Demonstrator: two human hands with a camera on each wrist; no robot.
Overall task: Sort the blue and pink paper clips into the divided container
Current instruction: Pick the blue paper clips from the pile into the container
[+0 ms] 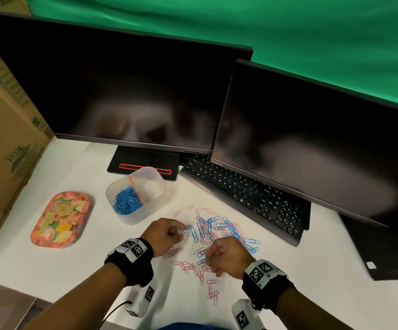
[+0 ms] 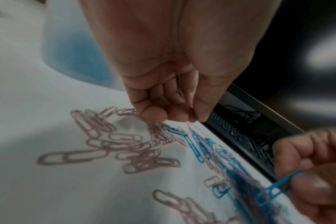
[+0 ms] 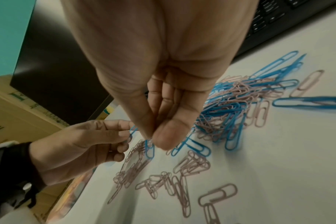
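This looks like an office desk set up for recording: two dark monitors (image 1: 126, 91) stand at the far side of a white table (image 1: 74, 270) with a black keyboard (image 1: 245, 194), cardboard boxes (image 1: 0, 139) left, and what seems a green backdrop (image 1: 288, 25) behind.

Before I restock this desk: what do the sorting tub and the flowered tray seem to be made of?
Tub: frosted, see-through plastic by the look, since the blue clips show through its wall. Flowered tray: glossy printed surface with a raised rim; metal or plastic, I cannot tell.

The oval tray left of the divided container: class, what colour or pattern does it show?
A floral pattern on the oval tray: yellow and pink flowers, orange-red rim. Head view.
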